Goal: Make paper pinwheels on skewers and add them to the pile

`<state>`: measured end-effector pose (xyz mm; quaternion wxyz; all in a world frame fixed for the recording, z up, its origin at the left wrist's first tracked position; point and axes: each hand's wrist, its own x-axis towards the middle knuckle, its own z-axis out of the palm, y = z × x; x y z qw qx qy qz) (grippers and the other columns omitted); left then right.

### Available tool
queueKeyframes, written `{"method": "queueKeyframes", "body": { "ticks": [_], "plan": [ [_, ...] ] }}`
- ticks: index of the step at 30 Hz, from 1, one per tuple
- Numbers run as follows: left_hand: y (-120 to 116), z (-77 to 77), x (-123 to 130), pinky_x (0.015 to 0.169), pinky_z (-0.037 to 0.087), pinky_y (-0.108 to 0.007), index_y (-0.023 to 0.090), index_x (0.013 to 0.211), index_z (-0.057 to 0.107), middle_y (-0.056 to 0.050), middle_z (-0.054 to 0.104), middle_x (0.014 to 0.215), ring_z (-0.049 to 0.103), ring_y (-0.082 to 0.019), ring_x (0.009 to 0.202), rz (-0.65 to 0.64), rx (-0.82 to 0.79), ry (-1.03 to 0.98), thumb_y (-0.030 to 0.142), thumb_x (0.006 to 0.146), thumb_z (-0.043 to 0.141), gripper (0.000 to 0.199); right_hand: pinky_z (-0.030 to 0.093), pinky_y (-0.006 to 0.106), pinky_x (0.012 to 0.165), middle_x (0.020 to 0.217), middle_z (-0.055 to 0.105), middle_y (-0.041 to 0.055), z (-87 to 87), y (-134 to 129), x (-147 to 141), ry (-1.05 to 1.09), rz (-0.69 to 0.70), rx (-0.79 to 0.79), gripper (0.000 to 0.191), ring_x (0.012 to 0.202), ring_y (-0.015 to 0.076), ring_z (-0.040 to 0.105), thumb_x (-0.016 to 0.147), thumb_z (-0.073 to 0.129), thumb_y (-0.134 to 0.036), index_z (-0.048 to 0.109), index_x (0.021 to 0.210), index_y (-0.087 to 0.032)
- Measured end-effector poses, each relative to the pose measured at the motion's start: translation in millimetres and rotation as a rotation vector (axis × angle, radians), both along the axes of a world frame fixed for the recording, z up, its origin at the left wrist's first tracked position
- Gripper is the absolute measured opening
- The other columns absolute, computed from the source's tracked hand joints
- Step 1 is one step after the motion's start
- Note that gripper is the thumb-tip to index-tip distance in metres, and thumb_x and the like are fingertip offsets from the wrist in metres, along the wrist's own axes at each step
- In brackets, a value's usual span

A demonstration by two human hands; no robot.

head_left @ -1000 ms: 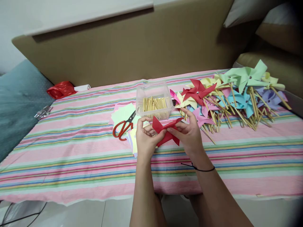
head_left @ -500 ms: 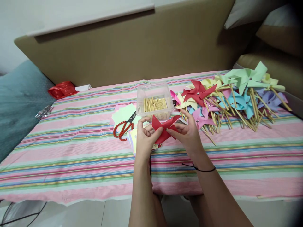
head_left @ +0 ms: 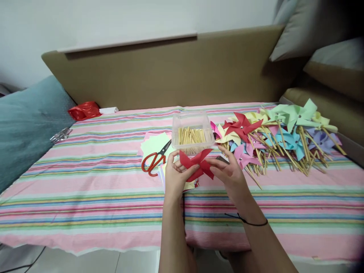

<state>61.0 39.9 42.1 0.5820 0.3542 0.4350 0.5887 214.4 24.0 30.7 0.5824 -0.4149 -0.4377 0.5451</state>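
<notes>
Red folded paper [head_left: 187,160] is resting up in the air between our two hands, just in front of the clear plastic box [head_left: 196,145], its pointed blades spreading outward. With our left hand [head_left: 176,178] we are pinching it narrowly, thumb pressing near the middle and the other fingers curling around behind its left side. With our right hand [head_left: 231,176] we are gripping the right side between the thumb and fingers in a narrow pinch.

We are, as we judge it, shaping or gathering the folds at the centre; the thumbs are partly covering that spot, so we cannot quite tell whether anything is fastening it. Any move from this hold is calling for light, steady pressure, so that the folds are not springing open.

Beyond our hands, thin sticks [head_left: 189,135] are standing in the box. Left of it, red-handled scissors [head_left: 162,151] are lying partly over pale paper sheets [head_left: 155,144]. To the right, paper pinwheels [head_left: 241,127] in several colours are lying heaped on their sticks across the striped cloth [head_left: 99,197]. Farther left, a red plastic bundle [head_left: 85,110] is sitting near the teal cushion [head_left: 31,110].
</notes>
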Motion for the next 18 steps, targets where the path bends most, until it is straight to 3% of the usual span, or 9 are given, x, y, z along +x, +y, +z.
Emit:
{"method": "queueKeyframes", "body": {
  "ticks": [4,8,11,13,16,18],
  "plan": [
    [4,-1.6,-15,0.072,0.057,-0.030,0.020,0.103,0.047,-0.002,0.072,0.080,0.070,-0.015,0.070,0.262,0.008,-0.153,0.019,0.052,0.086,0.065,0.054,0.037,0.085,0.102,0.072,0.0074,18.7,15,-3,-0.062,-0.090,0.030,0.041,0.094,0.0203,0.068,0.076,0.072,-0.036,0.056,0.112,-0.024],
    [6,-1.6,-26,0.072,0.056,-0.024,0.021,0.101,0.051,0.000,0.072,0.086,0.070,-0.012,0.072,0.428,-0.003,-0.246,0.019,0.056,0.085,0.056,0.054,0.033,0.081,0.088,0.071,0.0066,48.0,69,-11,-0.258,-0.174,0.142,0.014,0.082,0.0165,0.068,0.082,0.064,-0.032,0.062,0.084,-0.018],
    [6,-2.3,-31,0.071,0.055,-0.022,0.021,0.102,0.053,-0.001,0.073,0.089,0.070,-0.013,0.078,0.480,0.000,-0.296,0.017,0.056,0.084,0.056,0.054,0.026,0.077,0.091,0.070,0.0063,60.7,125,-22,-0.729,0.003,0.077,0.020,0.081,0.0121,0.067,0.091,0.043,-0.018,0.062,0.089,-0.016],
    [5,-3.2,-33,0.069,0.055,-0.020,0.021,0.103,0.054,-0.002,0.073,0.090,0.070,-0.013,0.077,0.490,-0.004,-0.330,0.018,0.057,0.084,0.055,0.053,0.024,0.072,0.084,0.070,0.0068,60.1,158,-31,-0.870,0.103,0.009,0.019,0.075,0.0127,0.067,0.086,0.047,-0.008,0.064,0.080,-0.013],
    [4,-4.3,-35,0.068,0.054,-0.019,0.022,0.104,0.055,-0.001,0.073,0.092,0.070,-0.012,0.078,0.487,-0.006,-0.377,0.018,0.058,0.084,0.055,0.051,0.024,0.070,0.068,0.068,0.0047,48.7,190,-47,-1.057,0.241,-0.110,0.016,0.069,0.0144,0.066,0.080,0.061,-0.008,0.064,0.065,-0.012],
    [3,-4.3,-36,0.068,0.054,-0.018,0.022,0.104,0.055,0.000,0.072,0.088,0.070,-0.012,0.076,0.472,-0.012,-0.402,0.018,0.058,0.084,0.054,0.053,0.028,0.071,0.076,0.068,0.0041,39.3,200,-56,-1.160,0.329,-0.208,0.012,0.072,0.0144,0.065,0.085,0.063,-0.018,0.065,0.076,-0.011]
  ]
}}
